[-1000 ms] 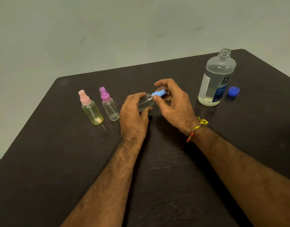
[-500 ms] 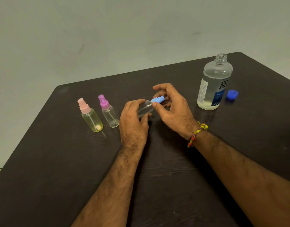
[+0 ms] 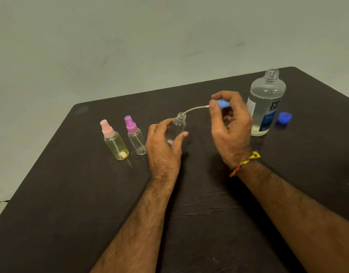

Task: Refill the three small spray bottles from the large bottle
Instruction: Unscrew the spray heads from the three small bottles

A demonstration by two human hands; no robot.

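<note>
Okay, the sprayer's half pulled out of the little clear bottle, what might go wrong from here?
The thin dip tube is bent and its end is at the clear bottle's neck; it may flick drops. The large bottle stands uncapped close behind the right hand, so it could get knocked over.

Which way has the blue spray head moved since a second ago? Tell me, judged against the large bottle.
Yes. The blue spray head, pinched by the right hand, has come off the clear small bottle and moved right, toward the large bottle.
</note>
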